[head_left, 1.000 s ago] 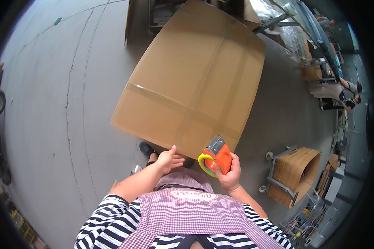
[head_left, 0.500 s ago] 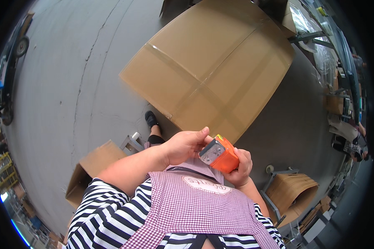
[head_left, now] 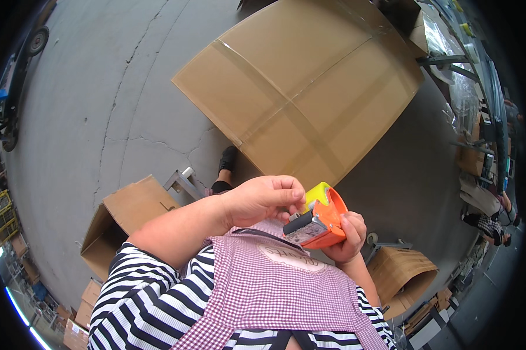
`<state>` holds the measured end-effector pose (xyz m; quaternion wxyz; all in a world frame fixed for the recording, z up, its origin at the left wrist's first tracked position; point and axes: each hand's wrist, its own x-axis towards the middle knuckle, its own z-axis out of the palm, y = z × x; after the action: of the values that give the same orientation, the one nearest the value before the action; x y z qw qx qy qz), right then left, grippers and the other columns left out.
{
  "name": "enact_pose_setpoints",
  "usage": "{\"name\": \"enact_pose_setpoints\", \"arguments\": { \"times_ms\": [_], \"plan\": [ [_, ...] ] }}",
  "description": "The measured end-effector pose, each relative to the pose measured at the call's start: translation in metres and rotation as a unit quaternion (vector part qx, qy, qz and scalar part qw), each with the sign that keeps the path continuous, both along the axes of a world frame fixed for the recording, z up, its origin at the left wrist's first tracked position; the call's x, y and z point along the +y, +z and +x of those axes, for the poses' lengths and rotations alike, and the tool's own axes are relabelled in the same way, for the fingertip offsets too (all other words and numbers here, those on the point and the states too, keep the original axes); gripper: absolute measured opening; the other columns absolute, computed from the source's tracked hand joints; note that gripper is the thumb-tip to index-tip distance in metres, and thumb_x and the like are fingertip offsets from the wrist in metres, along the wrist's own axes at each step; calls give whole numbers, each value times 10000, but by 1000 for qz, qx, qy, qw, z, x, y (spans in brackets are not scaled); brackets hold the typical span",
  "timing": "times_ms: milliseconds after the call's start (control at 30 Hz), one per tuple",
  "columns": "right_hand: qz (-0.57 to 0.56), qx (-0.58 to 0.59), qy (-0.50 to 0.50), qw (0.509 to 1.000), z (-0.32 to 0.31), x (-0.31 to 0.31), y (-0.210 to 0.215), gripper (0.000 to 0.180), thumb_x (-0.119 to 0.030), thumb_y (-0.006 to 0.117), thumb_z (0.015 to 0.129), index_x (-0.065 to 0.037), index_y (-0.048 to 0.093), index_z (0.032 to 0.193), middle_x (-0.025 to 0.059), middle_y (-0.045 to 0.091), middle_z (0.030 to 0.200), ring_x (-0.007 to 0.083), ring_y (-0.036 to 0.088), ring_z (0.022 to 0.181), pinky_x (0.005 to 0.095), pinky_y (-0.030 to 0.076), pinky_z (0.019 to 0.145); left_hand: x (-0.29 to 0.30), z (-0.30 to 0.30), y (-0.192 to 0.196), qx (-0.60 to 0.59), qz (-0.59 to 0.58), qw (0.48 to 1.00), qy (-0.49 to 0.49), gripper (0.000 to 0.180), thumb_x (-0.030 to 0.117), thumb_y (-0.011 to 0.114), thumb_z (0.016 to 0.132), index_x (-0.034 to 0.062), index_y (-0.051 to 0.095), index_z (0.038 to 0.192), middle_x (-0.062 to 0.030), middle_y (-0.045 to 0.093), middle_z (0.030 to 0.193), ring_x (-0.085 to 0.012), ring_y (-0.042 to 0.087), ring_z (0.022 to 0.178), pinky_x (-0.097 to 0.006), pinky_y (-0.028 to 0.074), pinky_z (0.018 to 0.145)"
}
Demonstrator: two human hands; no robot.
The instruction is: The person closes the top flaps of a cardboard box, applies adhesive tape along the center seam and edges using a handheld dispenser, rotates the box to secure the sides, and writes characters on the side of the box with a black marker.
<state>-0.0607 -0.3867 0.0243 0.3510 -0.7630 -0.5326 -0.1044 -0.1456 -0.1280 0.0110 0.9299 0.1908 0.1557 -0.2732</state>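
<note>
At far left an open carton (head_left: 118,224) lies on the concrete floor (head_left: 99,99), with a metal frame (head_left: 183,181) just beside it. The left hand (head_left: 261,199) comes in next — fingers curled, their tips pinching at the front of the tape gun (head_left: 316,222), near its black roller. Above both hands a big taped box (head_left: 301,87) stands on the floor, a shoe (head_left: 227,158) showing at its near edge. The right hand (head_left: 345,238) is clamped on the orange tape gun from below and the right, holding it close to the chest — its yellow tape roll faces the box. At lower right sits a curved cardboard piece (head_left: 400,271).
</note>
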Motion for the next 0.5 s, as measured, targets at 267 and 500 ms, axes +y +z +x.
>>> {"name": "enact_pose_setpoints", "arguments": {
  "times_ms": [267,500],
  "plan": [
    [8,307,-62,950,-7,8,3,686,-225,865,778,-2,484,1304,81,586,1177,179,594,992,304,481,886,22,36,20,-246,304,920,30,295,85,575,988,46,659,1268,-39,615,1117,-141,587,1032,-299,472,930],
    [99,552,-119,819,-19,24,5,682,-274,816,832,4,470,1350,51,595,1220,138,581,1098,300,466,975,28,53,25,-107,273,956,-20,204,35,647,939,16,692,1136,-48,700,1030,-132,651,982,-316,534,918]
  ]
}}
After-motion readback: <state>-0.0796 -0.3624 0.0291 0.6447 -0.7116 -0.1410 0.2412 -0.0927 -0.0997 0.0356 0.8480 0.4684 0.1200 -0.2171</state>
